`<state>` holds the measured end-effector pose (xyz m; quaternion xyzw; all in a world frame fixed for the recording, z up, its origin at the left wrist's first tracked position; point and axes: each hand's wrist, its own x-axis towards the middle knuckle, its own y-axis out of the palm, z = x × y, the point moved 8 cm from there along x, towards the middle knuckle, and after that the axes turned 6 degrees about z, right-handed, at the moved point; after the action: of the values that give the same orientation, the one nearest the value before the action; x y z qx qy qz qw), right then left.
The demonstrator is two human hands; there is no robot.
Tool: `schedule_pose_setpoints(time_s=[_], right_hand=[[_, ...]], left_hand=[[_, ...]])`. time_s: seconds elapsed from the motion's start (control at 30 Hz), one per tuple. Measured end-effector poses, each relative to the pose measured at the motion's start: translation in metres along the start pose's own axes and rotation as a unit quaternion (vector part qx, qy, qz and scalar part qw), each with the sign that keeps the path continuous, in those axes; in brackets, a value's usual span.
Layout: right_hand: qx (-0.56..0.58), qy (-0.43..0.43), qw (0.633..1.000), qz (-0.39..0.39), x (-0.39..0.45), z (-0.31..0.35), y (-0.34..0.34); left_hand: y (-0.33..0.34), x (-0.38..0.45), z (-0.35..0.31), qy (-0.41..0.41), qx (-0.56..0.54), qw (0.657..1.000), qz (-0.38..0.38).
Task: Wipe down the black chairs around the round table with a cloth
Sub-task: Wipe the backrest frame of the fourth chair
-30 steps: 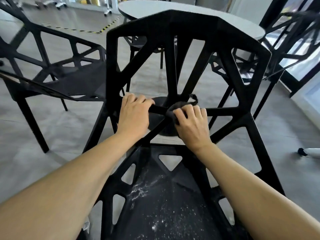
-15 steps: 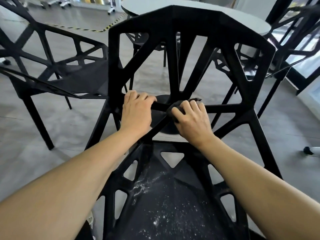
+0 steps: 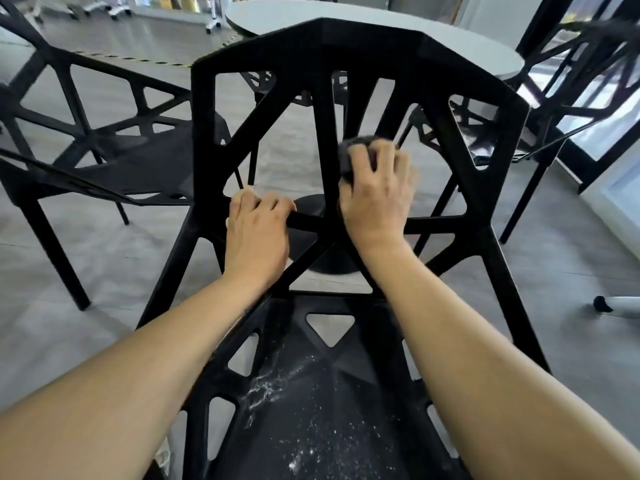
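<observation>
Here, in the head view, the left hand (image 3: 256,233) clenches its fingers (image 3: 254,202) around the horizontal bar of the nearest black chair (image 3: 485,140). The right hand (image 3: 375,199) grasps a dark cloth (image 3: 353,143) and presses it against an upright strut of the backrest; this hand is blurred. White specks lie on the seat (image 3: 311,410). Beyond the backrest stands the round desk (image 3: 381,26), its black base (image 3: 311,209) partly hidden by struts and hands. A second chair (image 3: 104,150) stands off the desk's left edge, a third chair (image 3: 571,81) off its right edge. A white object (image 3: 620,303) lies on the floor (image 3: 69,271).
</observation>
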<state>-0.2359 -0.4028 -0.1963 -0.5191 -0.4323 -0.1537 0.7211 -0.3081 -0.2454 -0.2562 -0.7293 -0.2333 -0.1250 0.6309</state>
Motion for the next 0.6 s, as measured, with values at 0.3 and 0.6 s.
schedule_pose_setpoints(time_s=[0.3, 0.6], right_hand=[[-0.108, -0.151, 0.983, 0.005, 0.024, -0.004, -0.019], [-0.048, -0.022, 0.997, -0.064, 0.037, -0.017, -0.03]], left_hand=[[-0.008, -0.001, -0.007, 0.027, 0.014, 0.999, -0.015], [-0.004, 0.002, -0.006, 0.004, 0.009, 1.0, 0.024]])
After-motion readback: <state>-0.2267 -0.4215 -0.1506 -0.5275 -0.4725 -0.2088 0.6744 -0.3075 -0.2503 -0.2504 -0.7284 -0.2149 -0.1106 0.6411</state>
